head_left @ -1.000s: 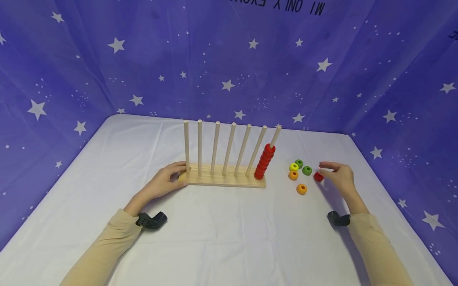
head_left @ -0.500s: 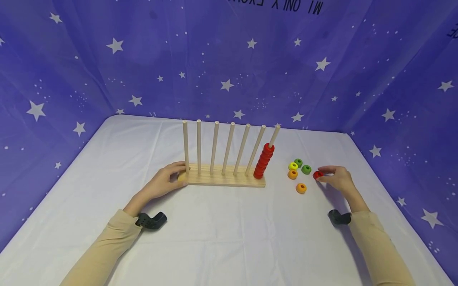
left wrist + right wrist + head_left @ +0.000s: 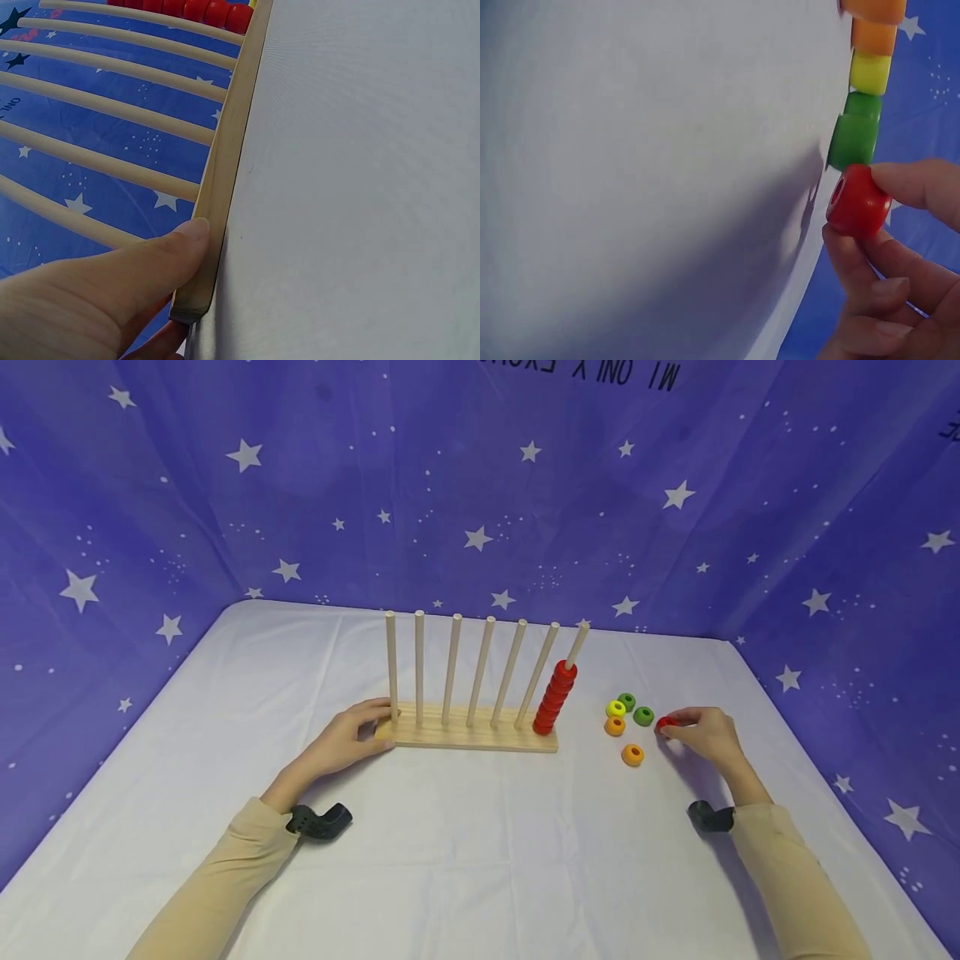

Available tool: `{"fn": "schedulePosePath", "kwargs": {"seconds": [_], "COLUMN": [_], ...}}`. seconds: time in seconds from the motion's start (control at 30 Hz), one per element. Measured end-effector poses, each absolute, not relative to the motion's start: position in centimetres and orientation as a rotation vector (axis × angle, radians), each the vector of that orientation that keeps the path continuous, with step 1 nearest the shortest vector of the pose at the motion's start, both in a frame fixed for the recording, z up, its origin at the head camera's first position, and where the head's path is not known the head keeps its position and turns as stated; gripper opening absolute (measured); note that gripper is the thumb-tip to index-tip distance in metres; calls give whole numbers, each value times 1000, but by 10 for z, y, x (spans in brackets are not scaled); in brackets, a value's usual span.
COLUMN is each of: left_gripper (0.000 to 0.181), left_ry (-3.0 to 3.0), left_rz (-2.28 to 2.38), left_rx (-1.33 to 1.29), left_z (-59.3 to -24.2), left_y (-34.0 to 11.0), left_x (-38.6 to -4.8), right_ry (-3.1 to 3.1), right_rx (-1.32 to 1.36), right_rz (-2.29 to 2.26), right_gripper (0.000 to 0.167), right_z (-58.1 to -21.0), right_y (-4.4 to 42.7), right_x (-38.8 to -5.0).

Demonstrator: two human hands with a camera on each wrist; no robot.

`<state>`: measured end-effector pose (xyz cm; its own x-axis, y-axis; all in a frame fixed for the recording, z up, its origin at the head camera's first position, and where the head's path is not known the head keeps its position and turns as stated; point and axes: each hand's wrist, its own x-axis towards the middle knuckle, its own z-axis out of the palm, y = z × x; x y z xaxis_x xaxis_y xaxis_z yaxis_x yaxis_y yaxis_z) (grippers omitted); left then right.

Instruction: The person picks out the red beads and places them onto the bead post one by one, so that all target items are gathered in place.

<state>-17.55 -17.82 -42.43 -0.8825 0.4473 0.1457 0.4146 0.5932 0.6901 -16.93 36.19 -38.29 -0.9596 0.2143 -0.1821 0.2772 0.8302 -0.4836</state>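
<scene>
A wooden peg rack (image 3: 465, 740) with several upright pegs stands mid-table in the head view. Several red beads (image 3: 553, 700) are stacked on its rightmost peg; the other pegs are bare. My left hand (image 3: 341, 743) grips the left end of the base, thumb (image 3: 176, 244) against its front edge and other fingers mostly hidden behind. To the right, my right hand (image 3: 711, 735) pinches a red bead (image 3: 859, 202) between thumb and fingertips. The bead is tilted so part of its hole shows in the right wrist view; I cannot tell whether it still touches the cloth.
Loose beads lie between rack and right hand: two green (image 3: 643, 717), one yellow (image 3: 616, 709) and two orange (image 3: 632, 755). A white cloth (image 3: 450, 843) covers the table. A purple star-printed curtain (image 3: 420, 485) surrounds its back and sides.
My right thumb and fingers have come together on the red bead, which has shifted and tilted slightly. The left hand and the rack have stayed in place.
</scene>
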Motion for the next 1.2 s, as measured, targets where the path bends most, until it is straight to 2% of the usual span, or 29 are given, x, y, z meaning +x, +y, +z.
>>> {"fn": "schedulePosePath", "kwargs": {"seconds": [0.6,1.2], "left_gripper": [53,53], "left_ry": [2767,2759], "left_rz": [1172,1180], "left_rx": [737,751], "left_z": [-423,-425], "left_y": [-178,-179], "left_x": [-176,-176], "right_ry": [3185,3325], "right_rx": [170,28], "right_rz": [-775,-994], "right_gripper": [41,37], "right_z": [-346,-308], "right_y": [327,280], "right_x": [-157,-149]}}
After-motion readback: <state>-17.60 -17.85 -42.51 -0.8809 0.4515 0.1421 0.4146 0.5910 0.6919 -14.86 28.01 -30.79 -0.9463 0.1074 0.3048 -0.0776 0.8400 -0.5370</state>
